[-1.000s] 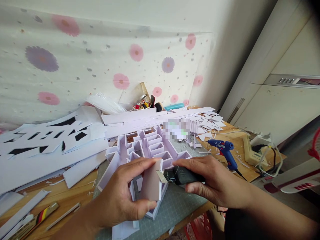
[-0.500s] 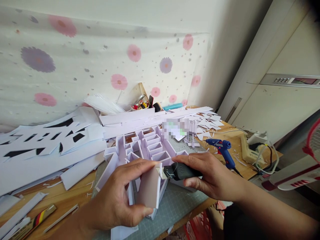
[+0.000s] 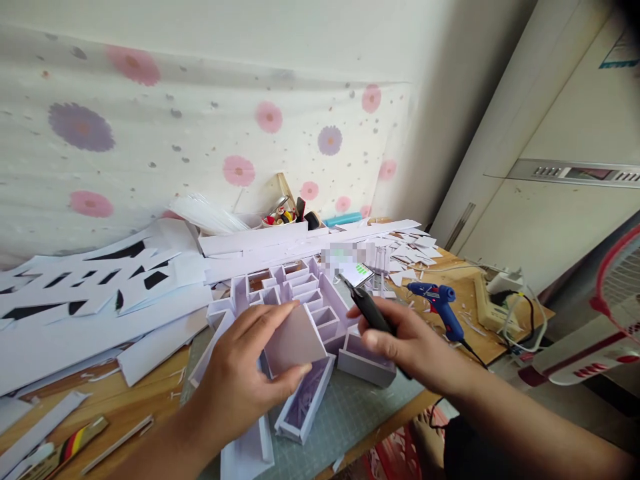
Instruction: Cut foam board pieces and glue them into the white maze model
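Observation:
Between thumb and fingers, my left hand [image 3: 245,370] grips a small white foam board piece [image 3: 295,341], held tilted above the work. My right hand [image 3: 407,337] is closed round a black utility knife [image 3: 374,312], its tip pointing up and to the left, apart from the piece. Below and behind my hands stands a white foam board model [image 3: 327,323] made of many thin upright walls. A narrow open box [image 3: 306,403] with scraps in it and another small box [image 3: 367,360] sit in front of it. All rest on a grey-green cutting mat [image 3: 345,417].
A blue glue gun [image 3: 440,307] stands to the right, near a power strip [image 3: 493,303] with cables. Cut white sheets [image 3: 100,300] cover the left side. Offcuts [image 3: 410,247] lie at the back right, and a tub of tools [image 3: 281,217] is by the wall.
The knife has left the edge of the board piece and moved right, its tip turning upward. My left hand has turned the piece so its broad face shows more.

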`<state>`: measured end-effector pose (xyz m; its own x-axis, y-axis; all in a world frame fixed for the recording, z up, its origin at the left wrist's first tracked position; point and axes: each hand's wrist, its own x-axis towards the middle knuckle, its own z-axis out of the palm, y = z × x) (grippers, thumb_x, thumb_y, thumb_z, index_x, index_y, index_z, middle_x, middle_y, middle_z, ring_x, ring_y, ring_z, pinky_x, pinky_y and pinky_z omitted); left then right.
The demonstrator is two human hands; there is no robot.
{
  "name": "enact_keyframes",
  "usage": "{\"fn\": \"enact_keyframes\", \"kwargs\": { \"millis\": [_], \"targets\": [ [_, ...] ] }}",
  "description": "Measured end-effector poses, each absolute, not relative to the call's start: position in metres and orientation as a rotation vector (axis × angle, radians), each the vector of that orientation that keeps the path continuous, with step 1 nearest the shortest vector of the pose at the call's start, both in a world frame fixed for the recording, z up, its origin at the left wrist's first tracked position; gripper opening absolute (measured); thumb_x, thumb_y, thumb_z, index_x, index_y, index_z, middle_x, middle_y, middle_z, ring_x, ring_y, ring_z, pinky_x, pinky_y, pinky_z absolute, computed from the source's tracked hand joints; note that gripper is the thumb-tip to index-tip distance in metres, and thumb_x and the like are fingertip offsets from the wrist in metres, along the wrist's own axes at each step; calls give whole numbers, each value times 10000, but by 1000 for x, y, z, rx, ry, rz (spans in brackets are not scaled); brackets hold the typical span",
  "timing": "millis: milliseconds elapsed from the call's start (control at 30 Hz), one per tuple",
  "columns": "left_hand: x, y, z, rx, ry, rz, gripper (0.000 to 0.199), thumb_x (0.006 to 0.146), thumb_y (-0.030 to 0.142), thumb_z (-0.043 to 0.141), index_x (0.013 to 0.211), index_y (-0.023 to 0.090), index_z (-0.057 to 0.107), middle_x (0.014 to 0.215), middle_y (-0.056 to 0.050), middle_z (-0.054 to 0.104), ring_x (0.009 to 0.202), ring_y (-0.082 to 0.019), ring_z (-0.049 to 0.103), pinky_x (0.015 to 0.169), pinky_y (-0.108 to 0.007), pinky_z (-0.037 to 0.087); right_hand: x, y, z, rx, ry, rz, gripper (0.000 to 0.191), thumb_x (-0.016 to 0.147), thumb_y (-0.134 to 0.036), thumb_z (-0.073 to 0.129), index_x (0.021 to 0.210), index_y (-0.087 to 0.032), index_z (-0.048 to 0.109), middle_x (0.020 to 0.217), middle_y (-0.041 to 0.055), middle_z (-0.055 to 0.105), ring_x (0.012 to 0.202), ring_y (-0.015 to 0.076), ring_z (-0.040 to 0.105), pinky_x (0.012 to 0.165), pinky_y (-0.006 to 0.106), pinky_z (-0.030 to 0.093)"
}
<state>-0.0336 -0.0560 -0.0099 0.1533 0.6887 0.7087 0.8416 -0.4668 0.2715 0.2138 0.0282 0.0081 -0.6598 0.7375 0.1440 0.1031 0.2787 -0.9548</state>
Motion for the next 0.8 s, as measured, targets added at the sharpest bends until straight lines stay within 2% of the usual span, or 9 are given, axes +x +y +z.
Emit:
{"fn": "enact_keyframes", "kwargs": {
  "millis": [100,200,267,333,433,500,533,633,800],
  "targets": [
    [-29,-53,-15,-2113,-1425,-1104,512,795,224,708,1270,119,549,1079,-134,664,992,-254,655,869,-356,536,190,9,3,-778,-1758,1713,416,687,-463,805,889,-162,601,737,-24,530,659,117,467,610,234,388],
    [-25,-55,-16,-2101,-1363,-1085,495,812,232,723,1260,105,556,1054,-128,665,967,-235,655,880,-322,516,173,0,1,-793,-1682,1736,339,669,-398,782,781,-161,567,700,-30,488,657,116,426,606,244,352],
    [-25,-59,-16,-2147,-1334,-1137,540,799,268,764,1283,152,555,1057,-105,672,967,-223,660,902,-299,508,171,1,2,-818,-1687,1698,281,673,-362,742,746,-167,552,679,-35,466,640,114,406,594,251,337],
    [-28,-63,-14,-2273,-1430,-1324,620,788,402,772,1333,237,525,1105,-81,681,998,-225,670,913,-289,516,174,6,7,-831,-1735,1669,228,687,-334,704,734,-171,551,666,-37,462,625,113,401,588,254,336],
    [-35,-65,-13,-2592,-1806,-1887,623,881,636,519,1419,341,412,1200,-68,680,1076,-252,677,898,-316,544,183,12,16,-797,-1871,1586,157,710,-281,670,745,-169,566,669,-36,472,625,111,409,587,248,343],
    [-39,-64,-13,-2813,-1982,-2209,550,941,640,360,1422,376,396,1164,-52,698,1043,-243,696,873,-322,553,188,14,20,-746,-1985,1483,111,726,-237,654,735,-167,568,680,-31,489,633,110,420,587,241,349],
    [-40,-62,-14,-2930,-1998,-2276,520,950,628,348,1408,389,415,1112,-38,709,1005,-231,706,863,-315,550,189,15,21,-712,-2033,1437,94,737,-221,647,733,-166,570,696,-24,510,645,113,438,597,240,363],
    [-39,-60,-16,-3094,-1934,-2219,471,938,600,435,1367,411,477,1009,-6,700,928,-180,686,855,-260,522,191,17,21,-679,-2095,1288,103,775,-242,648,771,-160,585,745,-1,564,685,129,494,633,246,403],
    [-35,-63,-23,-2752,-1896,-2139,618,907,598,504,1467,397,336,1233,-21,583,1147,-177,563,1032,-230,404,199,21,14,-839,-2200,940,154,849,-307,585,774,-183,532,680,-25,497,615,118,427,567,241,341]
  ]
}}
